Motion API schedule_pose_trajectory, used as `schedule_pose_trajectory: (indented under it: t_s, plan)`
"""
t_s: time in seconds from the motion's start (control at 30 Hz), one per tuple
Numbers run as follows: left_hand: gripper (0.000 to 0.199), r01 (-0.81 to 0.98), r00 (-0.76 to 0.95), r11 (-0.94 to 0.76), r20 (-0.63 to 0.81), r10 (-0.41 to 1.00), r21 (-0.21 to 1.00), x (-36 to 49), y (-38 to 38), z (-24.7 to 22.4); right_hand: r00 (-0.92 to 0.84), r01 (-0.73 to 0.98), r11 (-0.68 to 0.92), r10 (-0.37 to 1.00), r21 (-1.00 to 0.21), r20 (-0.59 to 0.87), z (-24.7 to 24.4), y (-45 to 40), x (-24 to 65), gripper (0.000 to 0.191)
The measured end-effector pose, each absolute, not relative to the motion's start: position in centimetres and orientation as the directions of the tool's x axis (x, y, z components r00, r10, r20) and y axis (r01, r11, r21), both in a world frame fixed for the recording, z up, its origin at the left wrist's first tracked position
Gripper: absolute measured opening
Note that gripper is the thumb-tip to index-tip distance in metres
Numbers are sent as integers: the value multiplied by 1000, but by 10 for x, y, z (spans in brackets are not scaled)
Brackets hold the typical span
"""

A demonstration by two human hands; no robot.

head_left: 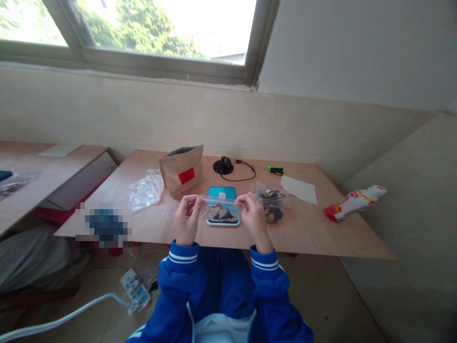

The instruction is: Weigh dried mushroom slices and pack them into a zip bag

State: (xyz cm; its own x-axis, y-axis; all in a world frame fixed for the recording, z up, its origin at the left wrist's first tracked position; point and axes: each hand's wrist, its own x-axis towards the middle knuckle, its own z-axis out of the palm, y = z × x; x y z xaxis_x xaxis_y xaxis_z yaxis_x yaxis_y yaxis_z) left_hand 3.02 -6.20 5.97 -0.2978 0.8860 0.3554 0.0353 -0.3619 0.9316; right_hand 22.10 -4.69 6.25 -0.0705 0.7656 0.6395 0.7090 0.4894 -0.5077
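Observation:
My left hand [187, 220] and my right hand [254, 219] pinch the two ends of a clear zip-lock bag [221, 210] along its red-and-blue seal. Inside it lie tan and dark dried pieces, possibly mushrooms. The bag is held just above a white-rimmed flat item [223, 223], whose middle it hides. Beyond it lies a teal rectangular case [222, 192]. Near my right hand, a second zip-lock bag [272, 202] of dark dried pieces rests on the plywood table [171, 228]. A brown paper bag [181, 170] with a red label stands behind my left hand.
A crumpled clear plastic bag [146, 190], a black cabled device [224, 166], a green-and-black tool [275, 170], white paper [299, 189] and a red-and-white bottle [353, 203] share the table. A second table stands to the left. A power strip [135, 290] lies on the floor.

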Motion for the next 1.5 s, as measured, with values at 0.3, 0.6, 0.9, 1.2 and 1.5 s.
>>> schedule_pose_trajectory:
  t_s: [0.3,0.6,0.9,1.2,1.5]
  plan:
    - [21,18,-225,-350,345,911,937,41,-64,60,-221,639,557,793,-531,567,81,-53,200,26]
    - [19,17,-177,-344,341,923,939,39,-64,60,-188,540,558,809,-630,556,84,-49,189,13]
    - [17,108,-201,-361,376,905,926,37,-64,58,-183,587,593,761,-552,623,80,-50,178,16]
    - [17,135,-228,-368,390,892,920,45,-64,57,-112,698,552,714,-456,691,71,-51,163,21]
    - [16,153,-310,-408,436,845,900,46,-65,57,-165,649,597,715,-471,679,66,-45,174,13]
